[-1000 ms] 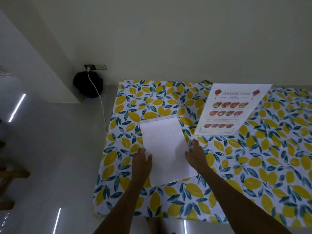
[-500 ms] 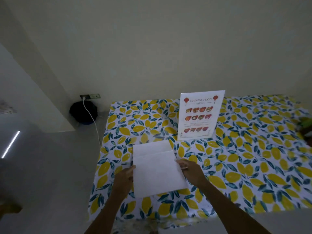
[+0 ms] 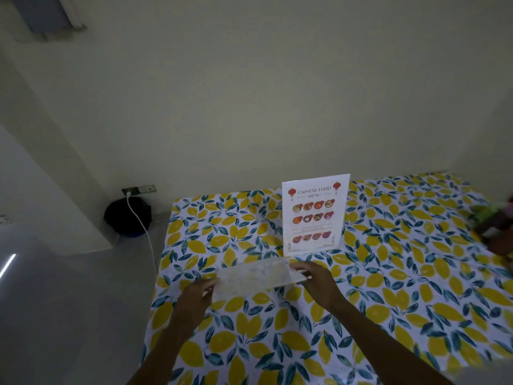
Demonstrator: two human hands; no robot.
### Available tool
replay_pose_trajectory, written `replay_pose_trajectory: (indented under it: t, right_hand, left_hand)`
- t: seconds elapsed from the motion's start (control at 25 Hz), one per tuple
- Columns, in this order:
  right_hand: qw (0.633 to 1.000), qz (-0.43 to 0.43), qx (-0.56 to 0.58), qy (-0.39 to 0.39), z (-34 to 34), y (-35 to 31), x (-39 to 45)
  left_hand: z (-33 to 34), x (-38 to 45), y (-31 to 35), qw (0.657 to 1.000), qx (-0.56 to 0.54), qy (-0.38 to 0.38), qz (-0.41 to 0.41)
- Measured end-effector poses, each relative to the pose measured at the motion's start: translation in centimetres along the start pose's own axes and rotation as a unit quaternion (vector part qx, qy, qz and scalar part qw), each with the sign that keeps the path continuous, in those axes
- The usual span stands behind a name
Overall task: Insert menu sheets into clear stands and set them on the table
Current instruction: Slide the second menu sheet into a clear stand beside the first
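A clear stand (image 3: 256,276) with a white sheet in it is held just above the lemon-print tablecloth (image 3: 388,301), tilted nearly flat so I see it edge-on and blurred. My left hand (image 3: 195,297) grips its left end and my right hand (image 3: 316,282) grips its right end. Behind it, a second stand (image 3: 315,215) stands upright on the table showing a "Chinese Food Menu" sheet with dish pictures.
The table's left edge (image 3: 159,273) drops to a grey floor. A black round object (image 3: 127,216) sits by the wall with a white cable (image 3: 144,232) plugged into a socket. Blurred dark and green items (image 3: 494,229) lie at the table's right edge.
The white sheet and stand, lying flat under both hands before, are now lifted and tipped up off the cloth. The view has tilted upward, showing more wall.
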State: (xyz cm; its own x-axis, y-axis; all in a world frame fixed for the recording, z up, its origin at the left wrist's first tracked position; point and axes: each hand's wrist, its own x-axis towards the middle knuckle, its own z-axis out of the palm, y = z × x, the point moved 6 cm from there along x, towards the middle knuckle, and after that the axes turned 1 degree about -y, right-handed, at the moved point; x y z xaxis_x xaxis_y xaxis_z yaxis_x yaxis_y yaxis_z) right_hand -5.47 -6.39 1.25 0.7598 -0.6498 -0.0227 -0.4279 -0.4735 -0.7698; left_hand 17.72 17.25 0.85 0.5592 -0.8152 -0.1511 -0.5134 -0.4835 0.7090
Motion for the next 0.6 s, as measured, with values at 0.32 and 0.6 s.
replay_pose_trajectory:
  t: [0.32, 0.6]
  right_hand:
    - [0.995, -0.033, -0.068, 0.072, -1.8, -4.4, 8.2]
    - [0.988, -0.065, -0.098, 0.103, -2.0, -5.3, 11.0]
  left_hand:
    - [-4.9, 7.6, 2.4, 0.998, 0.034, 0.035, 0.045]
    - [-5.9, 11.1, 2.3, 0.998, 0.037, 0.047, 0.036]
